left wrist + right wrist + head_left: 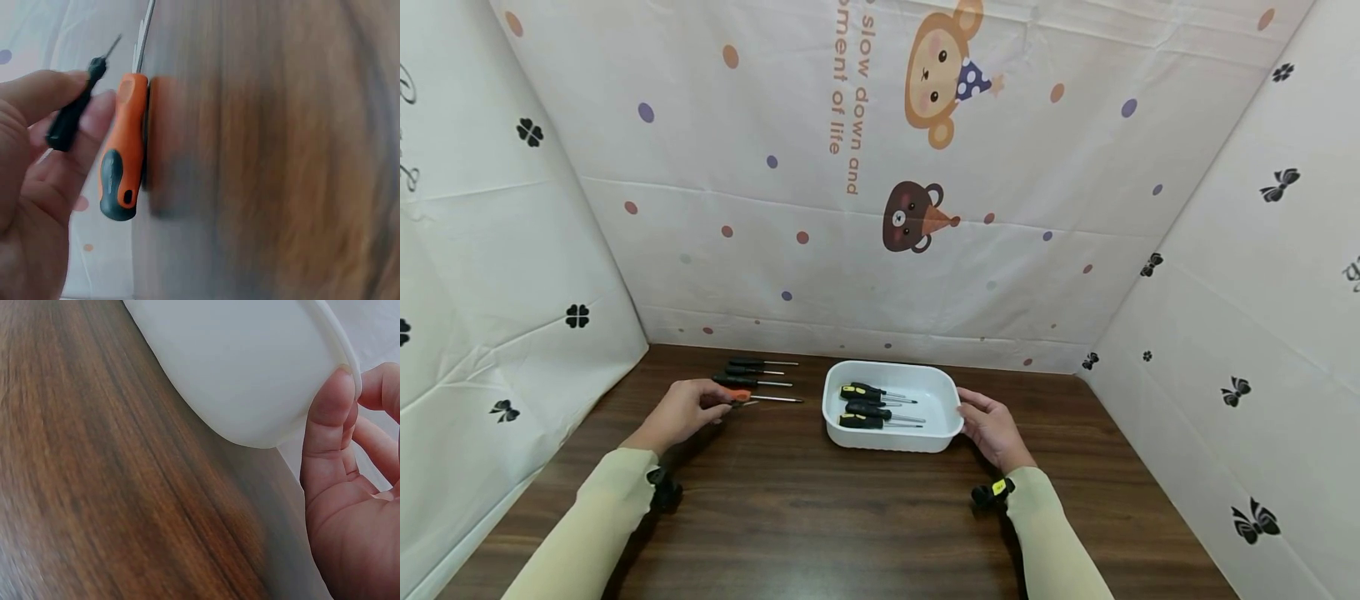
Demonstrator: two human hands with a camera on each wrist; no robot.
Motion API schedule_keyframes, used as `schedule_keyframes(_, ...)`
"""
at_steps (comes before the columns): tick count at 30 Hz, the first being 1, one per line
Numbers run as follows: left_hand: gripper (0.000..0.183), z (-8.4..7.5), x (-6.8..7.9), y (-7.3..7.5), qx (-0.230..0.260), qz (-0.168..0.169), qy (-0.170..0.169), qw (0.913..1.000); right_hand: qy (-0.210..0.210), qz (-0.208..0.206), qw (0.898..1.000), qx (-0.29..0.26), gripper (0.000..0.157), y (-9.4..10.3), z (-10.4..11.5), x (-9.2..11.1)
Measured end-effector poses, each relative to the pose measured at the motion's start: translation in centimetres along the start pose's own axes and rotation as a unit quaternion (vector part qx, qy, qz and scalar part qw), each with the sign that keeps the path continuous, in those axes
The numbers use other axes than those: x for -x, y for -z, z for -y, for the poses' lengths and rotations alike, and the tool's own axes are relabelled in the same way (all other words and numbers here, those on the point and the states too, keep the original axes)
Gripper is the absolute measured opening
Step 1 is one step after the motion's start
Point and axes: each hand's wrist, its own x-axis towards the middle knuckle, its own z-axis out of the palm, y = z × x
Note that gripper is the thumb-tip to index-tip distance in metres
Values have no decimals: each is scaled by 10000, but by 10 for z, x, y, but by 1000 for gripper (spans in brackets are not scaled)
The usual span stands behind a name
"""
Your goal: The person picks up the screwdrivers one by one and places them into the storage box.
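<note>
My left hand [688,407] pinches a small black screwdriver [74,114] between thumb and fingers, its thin shaft pointing away. Right beside those fingers lies an orange-handled screwdriver [127,125] with a dark green grip patch, its shaft pointing right in the head view. Behind it, black-handled screwdrivers [734,380] lie in a row on the table. My right hand [997,431] holds the right end of a white plastic tray [887,440], thumb and fingers pinching its rim. Inside the tray, several black and yellow screwdrivers [861,422] lie with shafts to the right.
Everything stands on a dark brown wooden table [805,525]. A printed white cloth [820,267] hangs as a wall right behind the table's back edge, with more cloth on the left and right sides. Each wrist carries a small black camera [666,490].
</note>
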Motion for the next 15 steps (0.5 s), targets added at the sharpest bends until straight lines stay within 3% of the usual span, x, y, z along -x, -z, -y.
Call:
schedule_keyframes(8,7,-7,0,-8,2,-1060,-146,9943,-9,-24,10000,-51,52,-1,-1,-1)
schedule_keyframes(15,16,-17,-2,-15,722,-1086,-13,9915,6,-26,10000,2,52,-1,-1,0)
